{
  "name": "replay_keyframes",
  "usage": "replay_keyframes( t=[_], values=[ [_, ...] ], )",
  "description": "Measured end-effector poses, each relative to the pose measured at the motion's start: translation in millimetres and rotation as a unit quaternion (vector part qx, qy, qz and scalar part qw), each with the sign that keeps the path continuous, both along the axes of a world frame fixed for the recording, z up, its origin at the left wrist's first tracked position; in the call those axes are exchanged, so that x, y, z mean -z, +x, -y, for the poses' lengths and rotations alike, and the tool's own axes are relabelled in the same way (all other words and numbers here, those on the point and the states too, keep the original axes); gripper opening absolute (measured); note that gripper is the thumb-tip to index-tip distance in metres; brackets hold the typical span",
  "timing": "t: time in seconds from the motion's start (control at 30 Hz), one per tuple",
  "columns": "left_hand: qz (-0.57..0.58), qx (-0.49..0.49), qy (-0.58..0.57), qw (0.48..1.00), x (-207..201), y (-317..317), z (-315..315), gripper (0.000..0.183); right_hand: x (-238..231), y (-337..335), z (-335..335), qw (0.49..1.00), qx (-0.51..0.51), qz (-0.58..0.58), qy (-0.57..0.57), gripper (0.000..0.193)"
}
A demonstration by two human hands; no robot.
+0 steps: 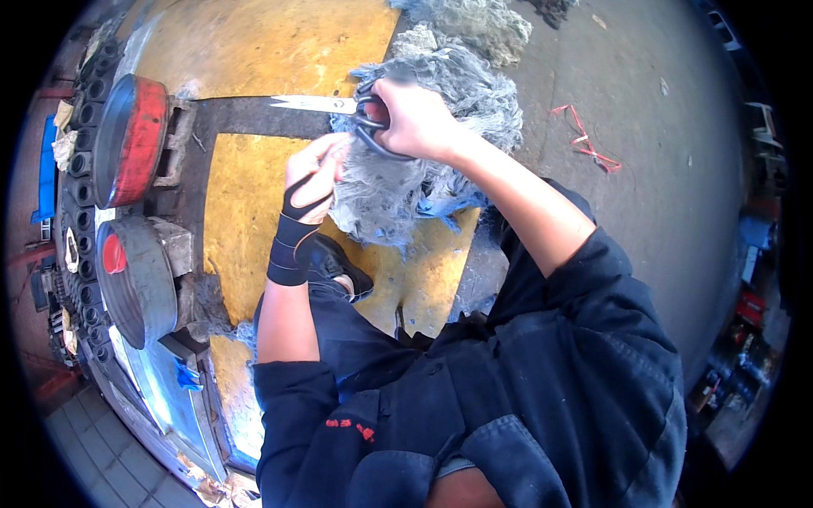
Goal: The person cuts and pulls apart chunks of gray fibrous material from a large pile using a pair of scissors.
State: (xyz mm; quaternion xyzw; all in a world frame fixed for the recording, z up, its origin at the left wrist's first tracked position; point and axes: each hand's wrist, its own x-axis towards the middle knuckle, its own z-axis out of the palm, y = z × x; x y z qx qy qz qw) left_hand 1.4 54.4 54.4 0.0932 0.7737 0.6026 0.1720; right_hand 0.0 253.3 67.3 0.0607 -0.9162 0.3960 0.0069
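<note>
My right hand (419,123) is closed around the black handles of a pair of scissors (313,104). Their silver blades point left and lie close together. Just below the blades is my left hand (315,173), wearing a black wrist support (293,245). Its fingers are bent and pressed together; whatever they pinch is too small to make out. Under and beyond both hands spreads a large heap of tangled grey-blue fibre (474,106), with a few bright blue scraps at its lower edge. The right hand hides part of this heap.
Yellow boards (241,186) cover part of the dark floor. A red-sided round drum (146,140) and a grey round drum (140,279) stand at left beside concrete blocks. Red cord (584,142) lies on the floor at right. My shoe (343,267) rests near the heap.
</note>
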Motion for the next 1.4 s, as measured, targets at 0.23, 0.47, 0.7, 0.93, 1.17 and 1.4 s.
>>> replay_keyframes(
  t=[0.23,0.47,0.7,0.93,1.17,1.4],
  values=[
    [0.034,-0.132,0.094,0.986,-11,-14,24,0.022,4,-18,-28,0.989,0.145,0.018,-0.011,0.023],
    [0.126,-0.12,0.149,0.973,-5,-17,23,0.027,7,-3,4,0.967,-0.043,0.038,-0.249,0.062],
    [0.144,-0.063,0.102,0.982,-13,-19,24,0.028,1,-11,17,0.959,0.053,0.007,-0.278,0.027],
    [0.041,0.012,0.013,0.999,2,-30,50,0.03,-15,-32,-54,0.92,0.235,-0.134,-0.283,0.024],
    [0.008,0.009,0.006,1.0,2,-32,56,0.026,-18,-26,-56,0.942,0.265,-0.169,-0.117,0.028],
    [0.07,-0.008,0.049,0.996,32,-39,67,0.022,-5,-35,-63,0.93,0.296,-0.19,-0.11,0.028]
  ],
)
